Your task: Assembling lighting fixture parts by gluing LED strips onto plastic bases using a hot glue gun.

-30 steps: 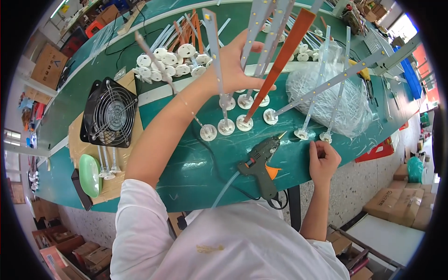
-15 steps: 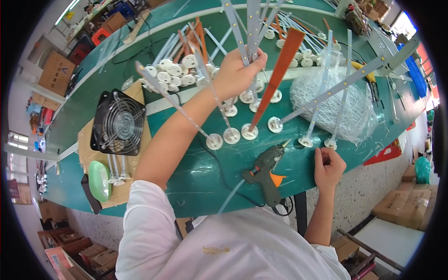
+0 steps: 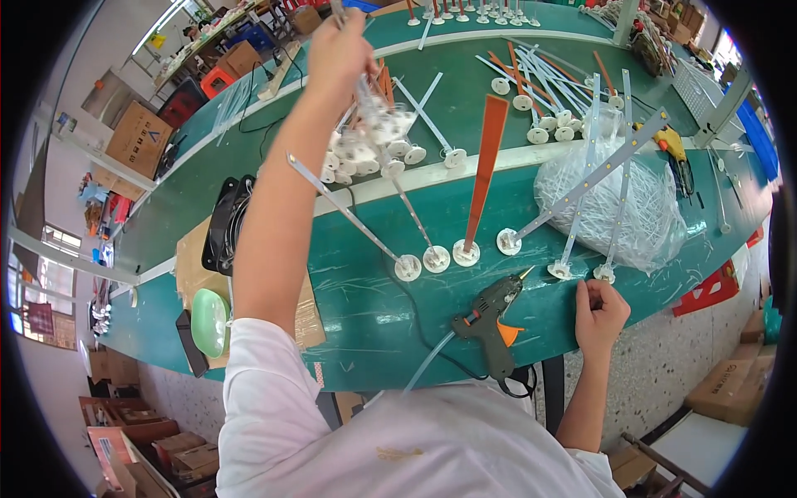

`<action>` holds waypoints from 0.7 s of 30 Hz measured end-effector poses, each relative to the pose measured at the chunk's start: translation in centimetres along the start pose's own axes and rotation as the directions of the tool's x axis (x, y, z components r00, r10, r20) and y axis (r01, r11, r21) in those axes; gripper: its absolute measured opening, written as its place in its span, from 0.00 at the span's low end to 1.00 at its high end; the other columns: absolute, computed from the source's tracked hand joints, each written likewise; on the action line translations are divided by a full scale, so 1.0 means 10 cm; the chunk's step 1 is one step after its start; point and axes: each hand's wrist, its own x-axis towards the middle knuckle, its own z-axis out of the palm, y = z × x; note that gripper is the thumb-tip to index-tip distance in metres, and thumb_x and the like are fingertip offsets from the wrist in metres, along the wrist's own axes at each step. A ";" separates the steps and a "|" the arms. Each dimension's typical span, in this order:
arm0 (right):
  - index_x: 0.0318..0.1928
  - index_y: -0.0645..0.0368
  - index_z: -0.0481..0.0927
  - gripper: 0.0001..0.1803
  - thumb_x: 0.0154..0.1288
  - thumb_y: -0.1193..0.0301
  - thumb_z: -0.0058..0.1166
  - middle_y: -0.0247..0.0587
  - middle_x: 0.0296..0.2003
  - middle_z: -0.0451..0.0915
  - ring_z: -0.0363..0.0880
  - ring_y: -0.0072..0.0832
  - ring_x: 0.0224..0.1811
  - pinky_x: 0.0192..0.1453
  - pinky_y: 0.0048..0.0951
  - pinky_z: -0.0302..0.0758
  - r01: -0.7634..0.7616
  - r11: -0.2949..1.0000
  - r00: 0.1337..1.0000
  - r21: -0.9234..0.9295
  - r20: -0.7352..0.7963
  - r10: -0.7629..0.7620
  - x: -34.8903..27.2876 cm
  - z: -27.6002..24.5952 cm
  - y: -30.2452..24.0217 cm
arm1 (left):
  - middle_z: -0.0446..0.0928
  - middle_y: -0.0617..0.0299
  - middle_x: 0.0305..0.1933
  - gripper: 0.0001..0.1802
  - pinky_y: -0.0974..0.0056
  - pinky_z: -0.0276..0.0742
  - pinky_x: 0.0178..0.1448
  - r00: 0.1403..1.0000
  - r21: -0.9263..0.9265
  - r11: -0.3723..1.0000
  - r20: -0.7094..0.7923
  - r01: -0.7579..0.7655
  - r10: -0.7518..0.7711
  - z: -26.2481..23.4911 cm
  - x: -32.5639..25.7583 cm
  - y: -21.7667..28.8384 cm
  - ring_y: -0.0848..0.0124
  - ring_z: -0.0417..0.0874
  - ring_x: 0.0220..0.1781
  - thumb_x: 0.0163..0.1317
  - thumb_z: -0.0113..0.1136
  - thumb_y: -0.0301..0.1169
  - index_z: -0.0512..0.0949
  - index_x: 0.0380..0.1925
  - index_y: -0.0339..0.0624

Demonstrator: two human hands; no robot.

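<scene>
My left hand is stretched far out over the green table and grips a bunch of white stick-and-disc parts lifted off the surface. My right hand rests at the table's near edge with fingers curled, next to a white disc base. A dark green glue gun with an orange trigger lies between my arms. A row of upright white sticks on round bases and one orange stick stands just beyond it.
A clear bag of white sticks sits at the right. A black fan on cardboard and a pale green oval object lie at the left. More stick parts lie farther back. Cardboard boxes stand on the floor.
My left hand has lifted the bunch of stick parts up and carried it away toward the far left of the table. My right hand has stayed at the near edge.
</scene>
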 end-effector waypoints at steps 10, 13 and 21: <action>0.30 0.67 0.80 0.07 0.62 0.79 0.65 0.35 0.19 0.76 0.70 0.17 0.19 0.25 0.22 0.65 -0.031 1.000 1.000 -0.003 -0.005 0.031 0.02 0.00 0.02 | 0.71 0.62 0.22 0.12 0.56 0.71 0.21 0.835 0.195 0.842 0.142 0.503 -0.531 0.64 -0.06 -0.34 0.65 0.77 0.20 0.71 0.54 0.38 0.70 0.38 0.40; 0.30 0.67 0.80 0.07 0.61 0.79 0.65 0.35 0.19 0.75 0.69 0.17 0.19 0.25 0.22 0.64 -0.047 0.999 0.999 0.007 -0.010 0.048 0.02 0.00 0.02 | 0.73 0.57 0.23 0.09 0.57 0.71 0.18 0.816 0.285 0.803 0.104 0.523 -0.568 0.85 -0.18 -0.54 0.63 0.80 0.20 0.67 0.53 0.29 0.68 0.41 0.35; 0.29 0.67 0.79 0.07 0.61 0.79 0.66 0.34 0.19 0.74 0.68 0.17 0.18 0.24 0.23 0.63 -0.047 0.999 0.999 0.026 -0.026 0.048 0.04 0.00 -0.01 | 0.78 0.34 0.54 0.48 0.51 0.87 0.40 0.860 0.661 0.670 0.070 0.339 -0.505 0.84 0.08 -1.00 0.50 0.88 0.44 0.56 0.61 0.28 0.45 0.71 0.24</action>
